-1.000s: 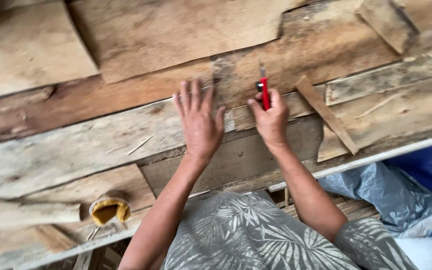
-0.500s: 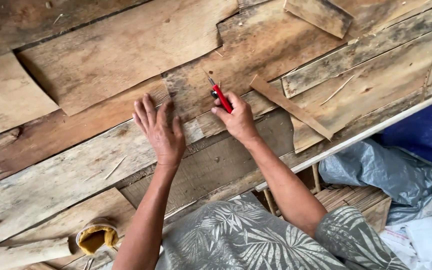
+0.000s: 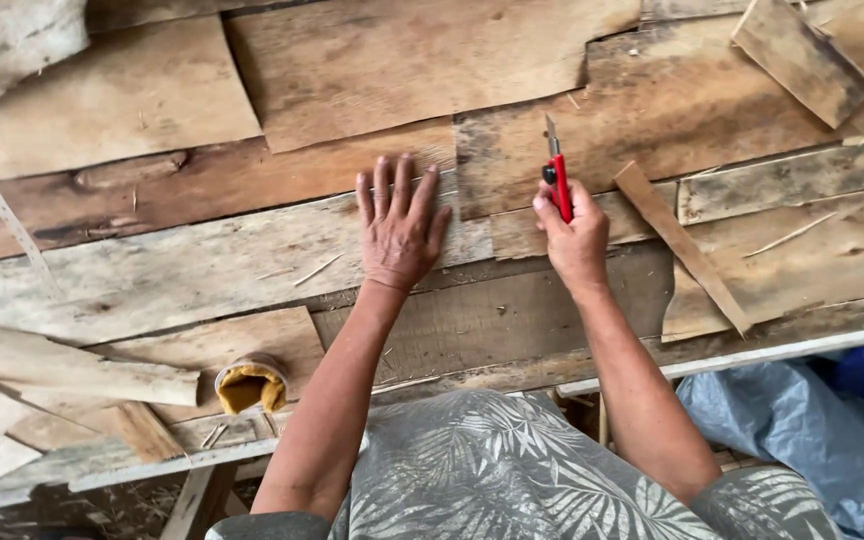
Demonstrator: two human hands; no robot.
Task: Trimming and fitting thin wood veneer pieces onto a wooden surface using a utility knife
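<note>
My left hand [image 3: 399, 225] lies flat, fingers spread, on thin wood veneer sheets [image 3: 372, 70] that cover a plank table [image 3: 472, 330]. My right hand [image 3: 574, 235] grips a red utility knife [image 3: 557, 180] with its blade extended and pointing away from me, over a darker veneer sheet [image 3: 652, 110]. A narrow veneer strip [image 3: 682, 245] lies diagonally just right of that hand.
An open jar of yellow-brown glue [image 3: 250, 385] stands near the table's front edge at the left. A rolled veneer piece [image 3: 82, 365] lies beside it. Blue-grey plastic sheeting [image 3: 802, 430] sits at the lower right. A loose veneer offcut [image 3: 802, 60] lies at top right.
The view has shifted, so the hands sit differently in the frame. My left hand stays flat on the veneer; the knife in my right hand now points straight up instead of tilted.
</note>
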